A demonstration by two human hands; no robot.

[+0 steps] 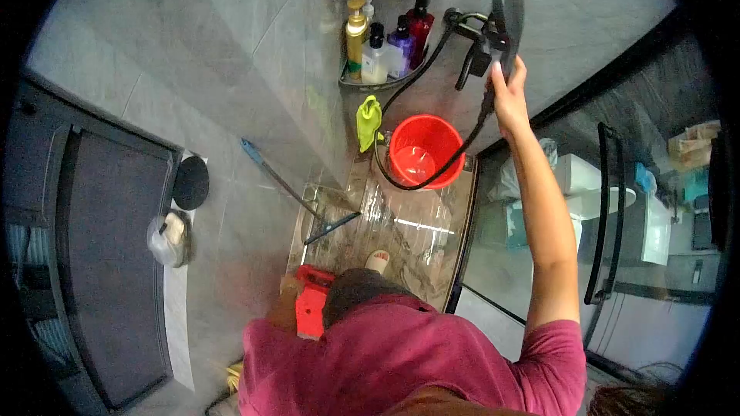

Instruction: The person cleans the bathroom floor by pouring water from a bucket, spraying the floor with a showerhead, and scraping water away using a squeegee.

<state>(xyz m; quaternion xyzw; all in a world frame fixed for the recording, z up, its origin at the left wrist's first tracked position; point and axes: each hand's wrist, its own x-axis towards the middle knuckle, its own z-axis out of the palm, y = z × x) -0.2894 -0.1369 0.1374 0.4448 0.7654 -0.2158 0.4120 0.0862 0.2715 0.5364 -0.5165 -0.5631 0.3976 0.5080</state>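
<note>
My right hand [510, 98] is raised at the wall, its fingers closed round the handle of a black shower head [507, 15], beside the mixer tap [476, 50]. A black hose [479, 127] loops down from it, passing in front of a red bucket [412, 162]. Low on the left, my left hand [290, 286] is dim and partly hidden, close against a red plastic object [311, 310] with a slot in it. Its fingers do not show clearly, and I cannot make out the object's kind.
Several pump bottles [375, 58] stand on a corner shelf [362, 85], with a yellow-green cloth [369, 123] hanging below. A floor squeegee [281, 185] leans on the left wall. The marbled floor [408, 239] looks wet. Right of me is a glass door with a black handle [605, 216].
</note>
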